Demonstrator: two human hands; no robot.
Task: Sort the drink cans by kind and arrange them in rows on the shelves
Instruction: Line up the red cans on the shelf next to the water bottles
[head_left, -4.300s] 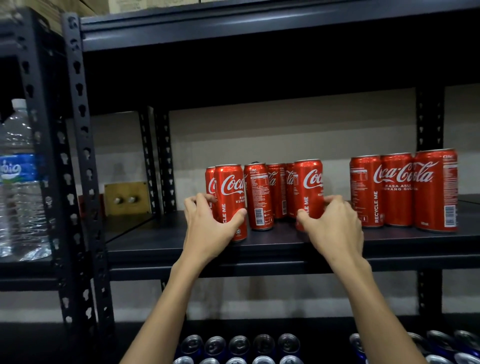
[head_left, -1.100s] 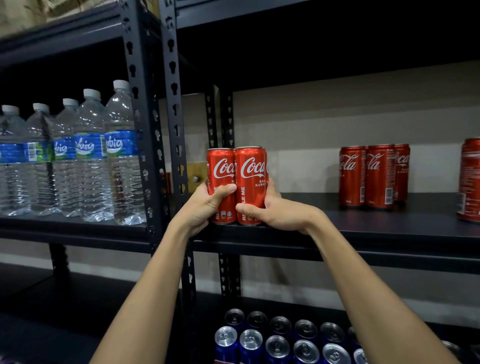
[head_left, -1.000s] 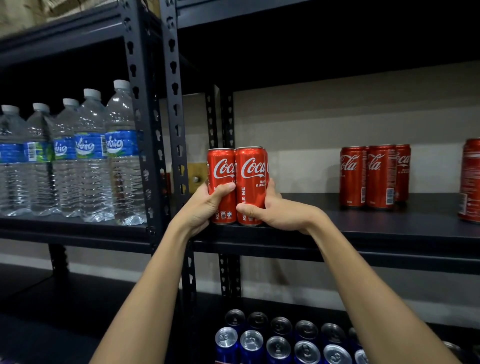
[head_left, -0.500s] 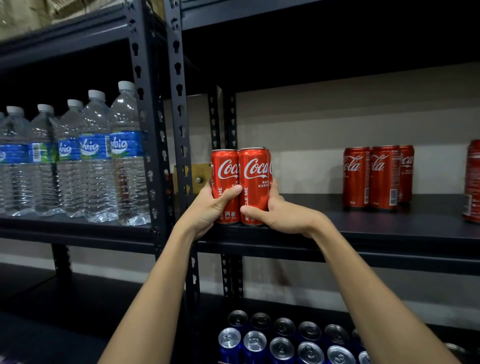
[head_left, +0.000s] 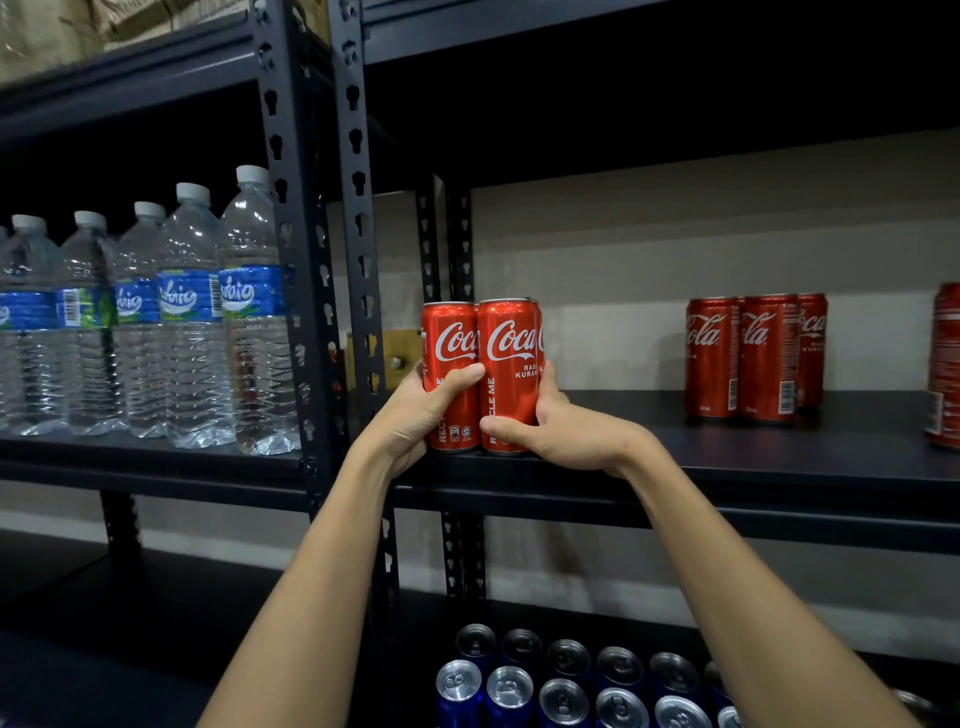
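Two upright red cola cans (head_left: 480, 376) stand touching at the near left corner of the shelf (head_left: 779, 467), the left hand (head_left: 415, 415) and right hand (head_left: 558, 431) clamped around them from either side, equally near

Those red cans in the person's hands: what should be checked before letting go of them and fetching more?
1. Cans standing on the shelf: ok. The held red cans sit upright at the front left corner of the shelf board.
2. Grip on both sides: ok. The left hand and right hand each wrap round a can.
3. Same kind together: ok. The other red cans further right match.
4. Row joined up: not ok. Bare shelf separates the two groups.
5. Cans behind the front pair: cannot tell; mostly hidden.
6. Blue cans kept apart: ok, on the shelf below.
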